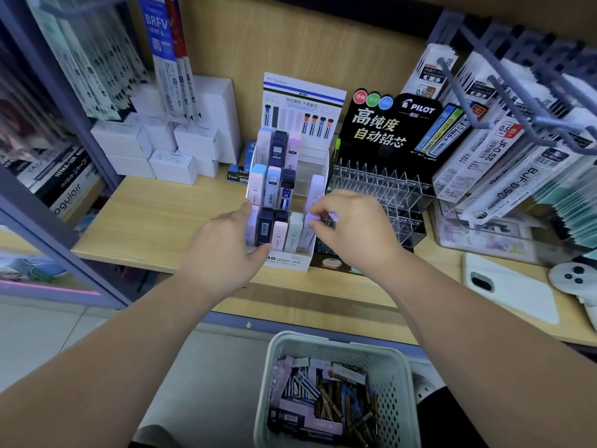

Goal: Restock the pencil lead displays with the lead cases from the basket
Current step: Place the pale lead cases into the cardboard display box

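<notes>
A white Tombow lead display (292, 176) is seen on a wooden shelf (155, 218), with small lead cases stood up in three stepped rows. The left side of the display is touched by the left hand (223, 250); its fingers are spread open and nothing is held in them, with the thumb by the bottom front edge. A pale purple lead case (312, 218) is pinched between the thumb and bent fingers of the right hand (352, 231), right at the right end of the front row. Just beside the white display, a black Pilot display (384, 150) with clear plastic slots is placed. Below the shelf, a pale green basket (395, 379) is seen, and many more lead cases are piled loosely inside it.
</notes>
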